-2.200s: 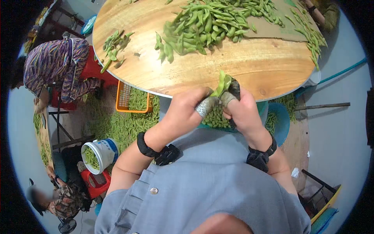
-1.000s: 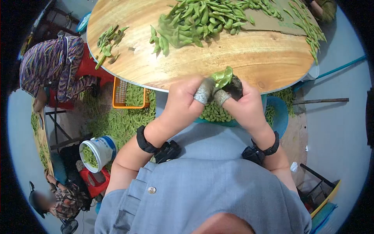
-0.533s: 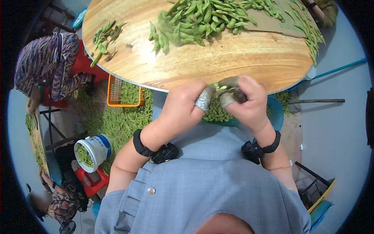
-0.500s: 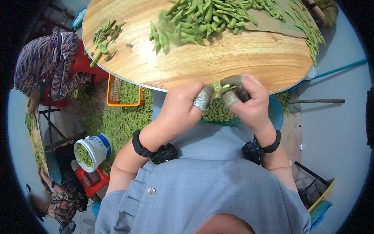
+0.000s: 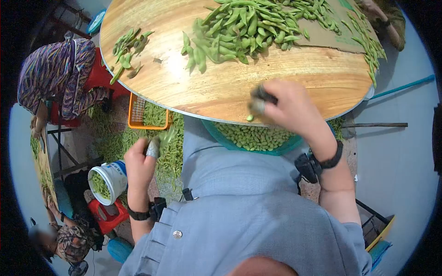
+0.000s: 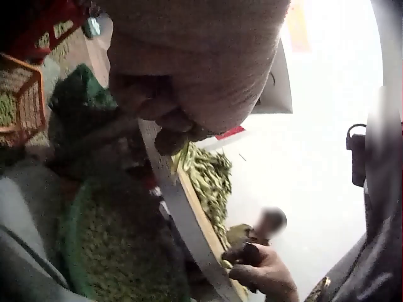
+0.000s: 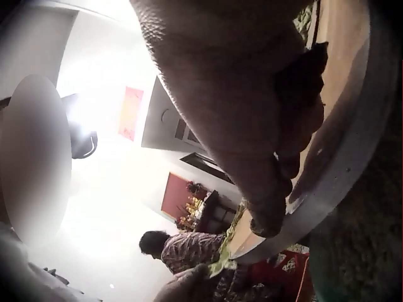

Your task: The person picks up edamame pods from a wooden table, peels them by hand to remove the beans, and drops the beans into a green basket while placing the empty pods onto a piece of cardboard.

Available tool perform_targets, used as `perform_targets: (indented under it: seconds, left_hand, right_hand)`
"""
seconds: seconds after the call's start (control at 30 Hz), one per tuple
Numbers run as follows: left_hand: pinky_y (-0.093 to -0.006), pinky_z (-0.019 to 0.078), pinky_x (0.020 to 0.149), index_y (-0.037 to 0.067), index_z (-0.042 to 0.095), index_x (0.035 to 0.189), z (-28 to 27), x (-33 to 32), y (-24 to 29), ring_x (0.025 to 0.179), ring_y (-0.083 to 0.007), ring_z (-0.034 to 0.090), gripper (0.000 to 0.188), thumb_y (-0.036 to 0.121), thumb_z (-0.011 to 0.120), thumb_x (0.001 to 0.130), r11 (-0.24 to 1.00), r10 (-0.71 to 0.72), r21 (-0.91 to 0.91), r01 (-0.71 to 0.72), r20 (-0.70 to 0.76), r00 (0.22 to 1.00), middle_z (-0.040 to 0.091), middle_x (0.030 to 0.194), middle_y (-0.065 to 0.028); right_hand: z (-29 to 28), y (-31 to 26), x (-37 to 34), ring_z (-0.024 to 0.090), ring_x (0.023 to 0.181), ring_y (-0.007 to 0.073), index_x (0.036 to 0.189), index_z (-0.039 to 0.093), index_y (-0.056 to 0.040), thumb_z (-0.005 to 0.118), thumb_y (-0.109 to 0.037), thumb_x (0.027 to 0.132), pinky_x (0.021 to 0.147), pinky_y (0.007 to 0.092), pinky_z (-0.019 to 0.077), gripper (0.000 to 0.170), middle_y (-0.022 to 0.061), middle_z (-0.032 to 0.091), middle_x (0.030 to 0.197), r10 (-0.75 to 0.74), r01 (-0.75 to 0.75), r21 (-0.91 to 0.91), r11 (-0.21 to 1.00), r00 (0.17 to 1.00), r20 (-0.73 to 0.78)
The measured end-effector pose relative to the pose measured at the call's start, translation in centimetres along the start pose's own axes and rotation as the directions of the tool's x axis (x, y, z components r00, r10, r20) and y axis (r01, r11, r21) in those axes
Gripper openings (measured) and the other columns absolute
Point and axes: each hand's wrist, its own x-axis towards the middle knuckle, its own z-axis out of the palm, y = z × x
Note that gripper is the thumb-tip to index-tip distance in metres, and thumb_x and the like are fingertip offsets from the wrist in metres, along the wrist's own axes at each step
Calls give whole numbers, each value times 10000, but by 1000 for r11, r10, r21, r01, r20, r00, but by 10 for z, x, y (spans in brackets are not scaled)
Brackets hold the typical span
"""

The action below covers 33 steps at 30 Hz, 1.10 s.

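Bean (image 5: 250, 118), small, smooth and bright green, shows over the near rim of the round, pale wooden table (image 5: 207, 89), right by the thumb tip of the bare right hand (image 5: 291, 105)! Those dark-covered fingers bend in close to the wrapped thumb, but blur hides whether they pinch it. Directly below, the wide teal plastic basin (image 5: 295, 142) holds pale-green shelled beans (image 5: 253, 138). The danger, I'd judge: a loose grip or a bounce off that rim could send the bean wide. Out left, well apart, the left hand (image 5: 141, 164) has bent fingers and a silver-wrapped thumb; a blurred light-green pod (image 5: 169, 135) lies just beyond its fingertips, held or free, I can't tell. Flung carelessly, that could land astray too.
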Motion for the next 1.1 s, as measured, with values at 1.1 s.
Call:
perform_targets:
  seconds: [1.1]
  left_hand:
    - [-426,503,702,16,576,1142,23,-26,-19,841,-369,623,371,29,623,774,951,210,258,-171,-131,969,644,907,-193]
  right_hand:
    - [21,-30,-7,600,737,352,852,601,-52,641,-196,787,643,426,489,163,144,598,760,-10,11,-17,1000,997,73]
